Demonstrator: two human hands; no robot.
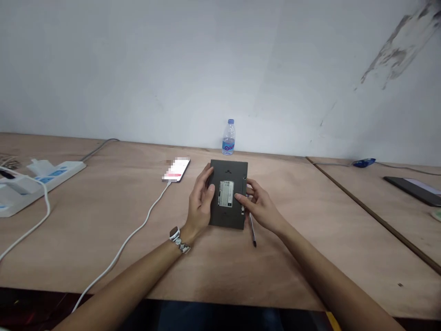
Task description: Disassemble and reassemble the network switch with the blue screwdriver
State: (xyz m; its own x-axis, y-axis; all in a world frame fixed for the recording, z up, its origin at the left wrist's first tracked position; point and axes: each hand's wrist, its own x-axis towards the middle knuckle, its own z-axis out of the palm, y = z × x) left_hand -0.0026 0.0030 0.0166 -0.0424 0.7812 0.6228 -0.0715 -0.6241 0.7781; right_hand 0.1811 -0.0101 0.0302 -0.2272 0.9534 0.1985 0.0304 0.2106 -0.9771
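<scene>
Between my two hands is a dark grey, flat rectangular electronic box point(218, 168) with a pale printed label point(226, 194) on the face toward me and small connectors along its right edge. My left hand point(201, 197) grips its left edge, thumb on the face and fingers behind. At the right edge, my right hand point(262, 204) has its thumb on the face, close to the label; its other fingers are partly hidden behind. A thin, dark pen-like tool point(252, 232) lies on the table just below my right hand.
A water bottle point(228, 140) stands by the wall. On the wooden table point(292, 266), a phone point(177, 169) lies plugged into a white cable point(138, 227). To the left is a white power strip point(65, 172); beyond a seam at right are a dark tablet-like device point(413, 189) and a blue object point(364, 162).
</scene>
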